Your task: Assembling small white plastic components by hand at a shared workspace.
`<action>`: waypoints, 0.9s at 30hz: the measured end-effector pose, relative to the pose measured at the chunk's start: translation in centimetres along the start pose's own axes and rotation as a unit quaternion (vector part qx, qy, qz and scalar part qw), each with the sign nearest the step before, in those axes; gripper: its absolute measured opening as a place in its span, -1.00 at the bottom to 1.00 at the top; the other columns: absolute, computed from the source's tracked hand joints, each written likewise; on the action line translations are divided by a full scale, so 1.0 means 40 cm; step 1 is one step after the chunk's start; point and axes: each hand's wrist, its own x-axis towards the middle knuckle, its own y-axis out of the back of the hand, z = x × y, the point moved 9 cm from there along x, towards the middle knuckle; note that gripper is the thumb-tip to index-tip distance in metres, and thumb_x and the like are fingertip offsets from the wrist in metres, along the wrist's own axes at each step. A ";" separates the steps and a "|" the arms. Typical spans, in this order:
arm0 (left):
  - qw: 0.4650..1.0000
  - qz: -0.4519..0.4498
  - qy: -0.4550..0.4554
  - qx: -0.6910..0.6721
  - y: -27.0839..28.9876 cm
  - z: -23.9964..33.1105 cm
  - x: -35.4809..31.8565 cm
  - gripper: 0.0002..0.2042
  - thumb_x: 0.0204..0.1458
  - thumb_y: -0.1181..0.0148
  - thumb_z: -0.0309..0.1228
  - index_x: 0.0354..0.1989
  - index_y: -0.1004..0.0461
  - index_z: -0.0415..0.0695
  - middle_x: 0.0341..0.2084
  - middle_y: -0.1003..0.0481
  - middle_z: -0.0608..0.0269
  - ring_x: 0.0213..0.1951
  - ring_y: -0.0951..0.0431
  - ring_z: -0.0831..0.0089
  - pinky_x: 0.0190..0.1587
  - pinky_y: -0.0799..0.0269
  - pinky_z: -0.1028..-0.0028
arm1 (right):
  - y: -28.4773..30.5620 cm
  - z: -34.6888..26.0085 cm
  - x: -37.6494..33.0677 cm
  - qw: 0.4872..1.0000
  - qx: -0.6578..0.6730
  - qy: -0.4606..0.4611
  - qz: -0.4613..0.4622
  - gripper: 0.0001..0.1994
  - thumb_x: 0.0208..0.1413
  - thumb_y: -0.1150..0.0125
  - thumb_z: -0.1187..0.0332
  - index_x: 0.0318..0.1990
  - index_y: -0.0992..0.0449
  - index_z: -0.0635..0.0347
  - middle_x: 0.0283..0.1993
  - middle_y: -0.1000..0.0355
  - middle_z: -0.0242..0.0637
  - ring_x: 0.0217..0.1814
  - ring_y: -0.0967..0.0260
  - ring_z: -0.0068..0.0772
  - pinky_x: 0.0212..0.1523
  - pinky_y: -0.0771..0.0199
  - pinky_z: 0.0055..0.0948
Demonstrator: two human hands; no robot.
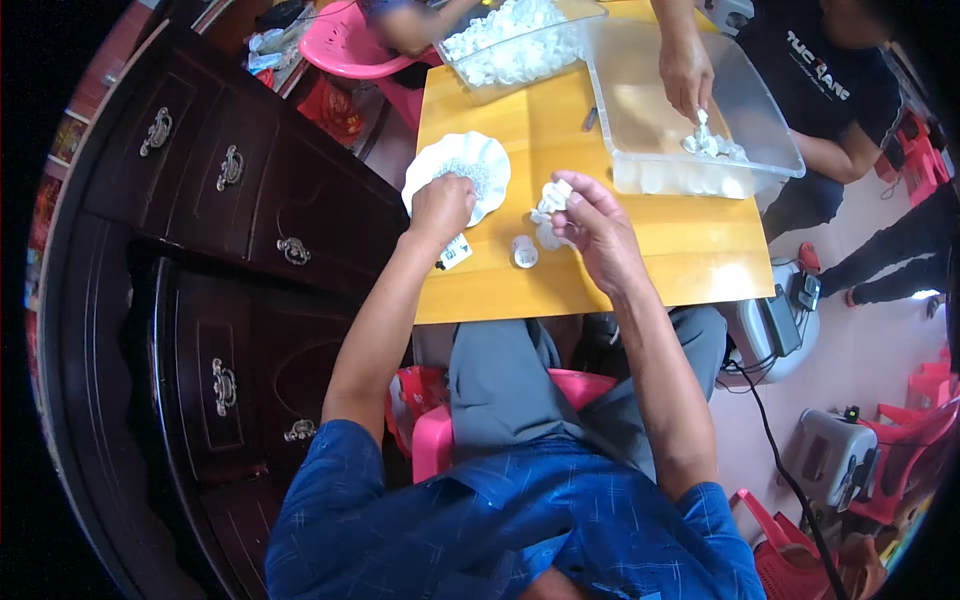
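My left hand (440, 205) rests with curled fingers on a white scalloped dish (470, 160) holding a heap of tiny grey-white pieces; whether it grips any is hidden. My right hand (590, 222) holds a small white plastic part (552, 200) pinched between thumb and fingers above the wooden table (700, 250). A small white round cap (524, 251) lies on the table between my hands, and a small white card (455, 252) sits under my left wrist.
Across the table another person's hand (686, 75) reaches into a clear plastic bin (770, 120) with white parts. A second clear bin (520, 45) is full of white parts. A dark wooden cabinet (220, 260) stands at my left. Pink stools and grey devices sit around.
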 end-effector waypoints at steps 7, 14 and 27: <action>1.000 -0.001 -0.008 0.024 0.021 0.014 0.009 -0.90 0.02 -0.19 -0.40 -0.42 -0.57 -0.13 -0.40 -0.57 0.06 -0.30 -0.61 0.03 -0.22 -0.53 0.11 | -0.098 0.004 0.139 0.998 0.022 0.015 -0.063 -0.70 0.33 -0.12 0.39 0.16 -0.43 0.20 -0.15 -0.46 -0.42 -0.25 -0.44 -0.61 -0.14 -0.54 -0.52; 0.990 0.120 0.010 -0.077 0.093 0.008 -0.004 -0.92 0.01 -0.22 -0.43 -0.43 -0.53 -0.16 -0.45 -0.57 0.02 -0.35 -0.61 -0.01 -0.27 -0.52 0.11 | -0.135 -0.002 0.218 0.995 -0.057 0.048 -0.063 -0.74 0.32 -0.13 0.42 0.11 -0.44 0.22 -0.12 -0.50 -0.35 -0.18 -0.49 -0.57 -0.08 -0.56 -0.53; 0.839 0.103 0.187 -0.501 0.071 -0.111 -0.024 -0.93 0.17 -0.11 -0.53 -0.21 -0.40 -0.16 -0.50 -0.47 0.34 -0.58 -0.45 0.62 -0.52 -0.39 0.62 | -0.164 0.059 0.261 0.999 -0.027 0.004 -0.044 -0.78 0.25 -0.14 0.44 0.02 -0.46 0.27 -0.19 -0.51 -0.34 -0.22 -0.48 -0.58 -0.14 -0.55 -0.55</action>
